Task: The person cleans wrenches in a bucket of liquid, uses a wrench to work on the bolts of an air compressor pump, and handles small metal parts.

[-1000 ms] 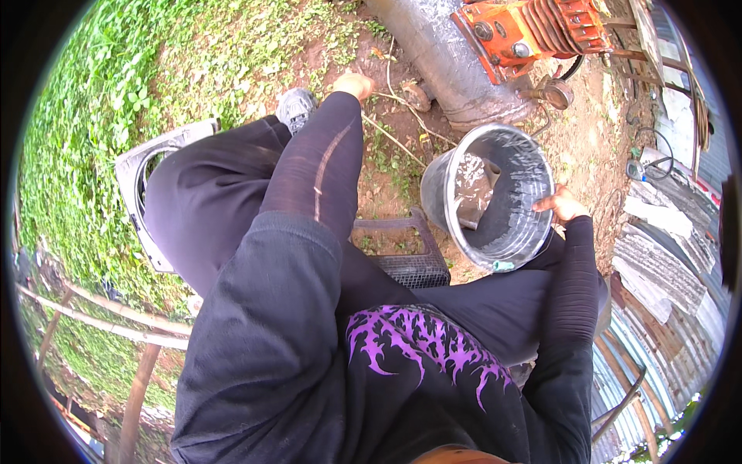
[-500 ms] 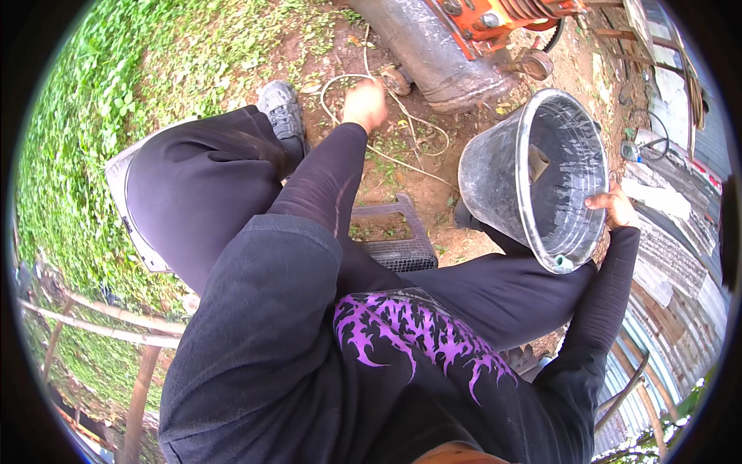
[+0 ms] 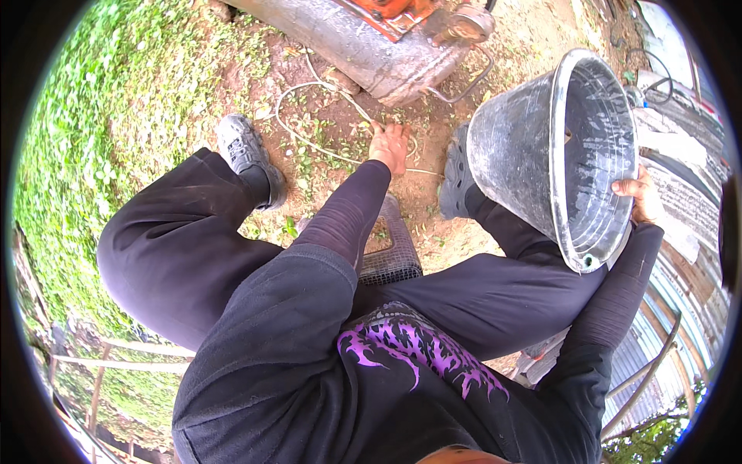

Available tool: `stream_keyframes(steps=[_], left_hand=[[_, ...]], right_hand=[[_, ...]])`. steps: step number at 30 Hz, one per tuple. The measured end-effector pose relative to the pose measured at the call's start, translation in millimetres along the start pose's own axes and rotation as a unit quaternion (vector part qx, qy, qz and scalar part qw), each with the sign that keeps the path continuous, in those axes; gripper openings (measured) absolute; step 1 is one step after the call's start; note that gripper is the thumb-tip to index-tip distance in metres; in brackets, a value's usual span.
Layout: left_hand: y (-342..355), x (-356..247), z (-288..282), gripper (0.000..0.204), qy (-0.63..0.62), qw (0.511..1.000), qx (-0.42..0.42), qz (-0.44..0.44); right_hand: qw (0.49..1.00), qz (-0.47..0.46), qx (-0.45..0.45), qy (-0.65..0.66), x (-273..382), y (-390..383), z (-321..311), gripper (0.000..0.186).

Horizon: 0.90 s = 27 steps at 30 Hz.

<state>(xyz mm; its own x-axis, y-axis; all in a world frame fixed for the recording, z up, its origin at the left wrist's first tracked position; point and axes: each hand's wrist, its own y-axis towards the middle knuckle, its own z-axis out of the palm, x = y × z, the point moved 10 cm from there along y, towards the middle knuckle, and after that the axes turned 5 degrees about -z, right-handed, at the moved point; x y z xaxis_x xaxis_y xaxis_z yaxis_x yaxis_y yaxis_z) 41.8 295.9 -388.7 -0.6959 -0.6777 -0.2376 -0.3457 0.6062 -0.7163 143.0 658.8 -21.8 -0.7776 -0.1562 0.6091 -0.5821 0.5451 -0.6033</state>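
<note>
My right hand [image 3: 643, 196] is closed on the rim of a black bucket [image 3: 510, 139], thumb over the edge. The bucket is tilted on its side, its mouth facing right, above my right leg. A small pale green piece [image 3: 590, 263] shows at its lower rim, and the inside is streaked with pale marks. My left hand [image 3: 390, 147] reaches down to the dirt, fingers spread, beside a thin pale hose [image 3: 290, 116] that lies in loops. Whether the fingertips touch the hose cannot be made out.
A grey metal tank [image 3: 371, 54] with an orange machine [image 3: 394, 15] on top lies ahead. Between my legs stands a dark plastic stool [image 3: 398, 240]. Corrugated sheets [image 3: 680, 224] lie to the right, grass [image 3: 85, 139] to the left.
My left hand has come down toward the ground, and its fingers now spread beside the hose. The bucket has shifted slightly up and right with my right hand still on its rim.
</note>
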Motion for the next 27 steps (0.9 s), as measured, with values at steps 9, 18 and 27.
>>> stream_keyframes(steps=[9,18,27], left_hand=[[-6.2,-20.5,117.9,0.022,0.016,0.998,0.014,0.063],[-22.8,0.3,114.3,0.031,0.002,0.984,0.13,0.124],[-39.1,23.0,73.0,0.032,0.082,0.977,0.114,0.162]], right_hand=[[0.999,-0.012,-0.03,-0.013,-6.0,7.5,-18.0,0.05],[1.0,-0.012,-0.015,-0.022,-23.8,21.6,-30.2,0.056],[0.993,-0.086,0.031,0.075,-14.8,30.6,-12.3,0.04]])
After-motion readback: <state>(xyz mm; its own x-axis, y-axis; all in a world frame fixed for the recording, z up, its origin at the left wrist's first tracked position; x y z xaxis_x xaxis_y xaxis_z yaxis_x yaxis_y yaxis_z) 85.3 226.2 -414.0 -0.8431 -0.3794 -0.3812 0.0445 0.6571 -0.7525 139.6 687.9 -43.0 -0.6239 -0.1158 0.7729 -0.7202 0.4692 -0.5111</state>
